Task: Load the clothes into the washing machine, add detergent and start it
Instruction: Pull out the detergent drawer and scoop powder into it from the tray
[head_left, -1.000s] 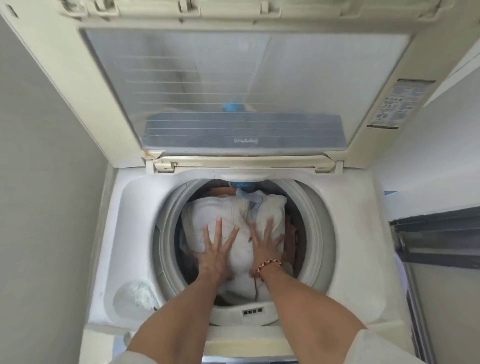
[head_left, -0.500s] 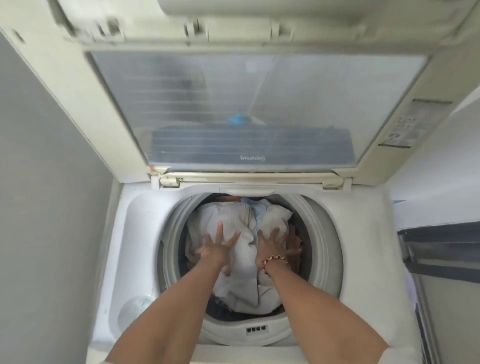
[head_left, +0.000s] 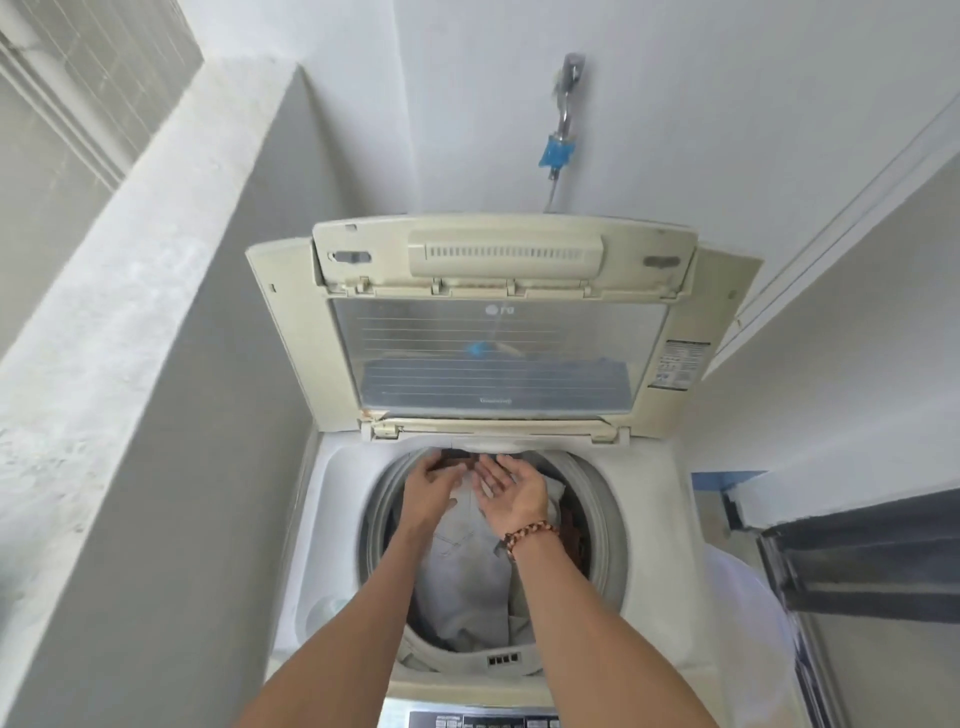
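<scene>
Both hands, left (head_left: 435, 486) and right (head_left: 511, 491), hover open and empty over the clothes (head_left: 467, 577) heaped in the drum (head_left: 605, 525); piled this high, they could bunch and unbalance the spin

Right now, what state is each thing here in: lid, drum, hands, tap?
Lid: raised, propped open.
Drum: holding clothes, pale garment on top.
Left hand: open, over the clothes.
Right hand: open, palm up, holding nothing.
Wall tap: hose attached; on or off unclear.
</scene>
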